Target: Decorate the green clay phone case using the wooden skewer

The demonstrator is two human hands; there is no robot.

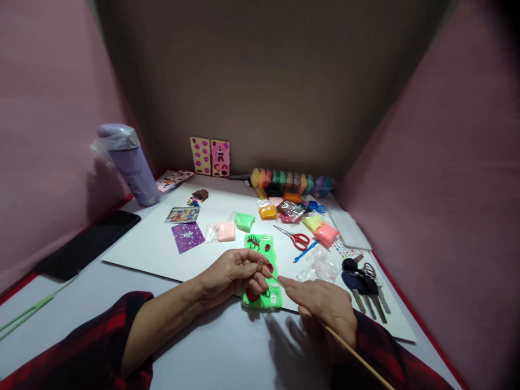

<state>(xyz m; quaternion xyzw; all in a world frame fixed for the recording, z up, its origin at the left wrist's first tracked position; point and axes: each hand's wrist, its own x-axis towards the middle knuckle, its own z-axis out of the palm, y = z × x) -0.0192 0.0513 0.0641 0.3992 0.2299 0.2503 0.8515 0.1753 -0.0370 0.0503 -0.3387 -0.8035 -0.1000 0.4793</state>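
My left hand (239,271) pinches a small brown lump (260,265), probably clay, between thumb and fingertips. In my right hand (320,300) is a long thin wooden stick (345,346), its tip touching or very near that lump. Beneath both hands lies a bright green phone case (254,301) decorated with dark red shapes and black dots. My left fingers hide part of the case's middle. Red-handled scissors (298,240) and a blue modelling tool (305,252) rest just beyond my right hand.
Clay packets (225,232) and a long pack of coloured clay (284,181) lie further back. Keys (368,287) sit at the right. A purple tumbler (134,168), a black phone-like slab (89,244) and a green-handled tool (28,314) are at the left. Two decorated cases (210,157) lean on the wall.
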